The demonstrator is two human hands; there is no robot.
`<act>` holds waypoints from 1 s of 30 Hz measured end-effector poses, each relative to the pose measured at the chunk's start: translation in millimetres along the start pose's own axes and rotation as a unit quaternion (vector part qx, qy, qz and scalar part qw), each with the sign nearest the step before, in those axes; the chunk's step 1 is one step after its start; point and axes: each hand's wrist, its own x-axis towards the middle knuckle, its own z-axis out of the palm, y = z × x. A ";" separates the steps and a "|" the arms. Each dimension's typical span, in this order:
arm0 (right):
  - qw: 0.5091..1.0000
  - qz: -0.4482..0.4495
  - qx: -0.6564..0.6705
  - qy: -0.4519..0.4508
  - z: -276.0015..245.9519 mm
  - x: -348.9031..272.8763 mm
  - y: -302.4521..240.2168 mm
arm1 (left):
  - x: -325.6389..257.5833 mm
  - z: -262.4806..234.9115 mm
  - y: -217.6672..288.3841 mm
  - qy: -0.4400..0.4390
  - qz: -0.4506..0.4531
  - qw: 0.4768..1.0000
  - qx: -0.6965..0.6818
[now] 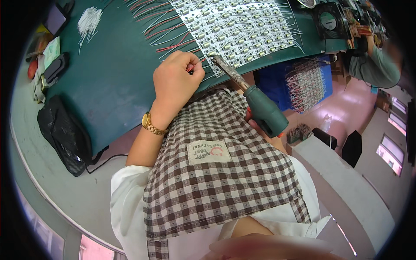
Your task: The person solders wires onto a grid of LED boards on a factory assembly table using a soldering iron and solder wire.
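Note:
My left hand (175, 77), with a gold watch at the wrist, is closed in a pinch on a red wire (190, 68) at the near left edge of a sheet of white circuit boards (242, 30). Small gold-coloured parts sit in rows across the sheet, and red and white wires stick out from its left side. In my right hand (256, 126), mostly hidden behind the tool, is a green soldering gun (266, 112). Its dark metal tip points at the sheet's near left edge, close to my left fingers. Whether the tip touches a board I cannot tell.
A bundle of white wires (89, 21) lies on the green table (108, 82). A black fan (330, 21) stands at the back right. Wired boards (307, 86) lie in a blue bin (272, 89) below the edge. Another person's sleeve (377, 68) shows far right; a black bag (63, 132) is left.

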 end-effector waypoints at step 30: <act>0.990 -0.050 -0.133 -0.021 -0.9 6.5 20.5 | -0.8 -0.4 -5.6 0.014 0.019 1.000 0.005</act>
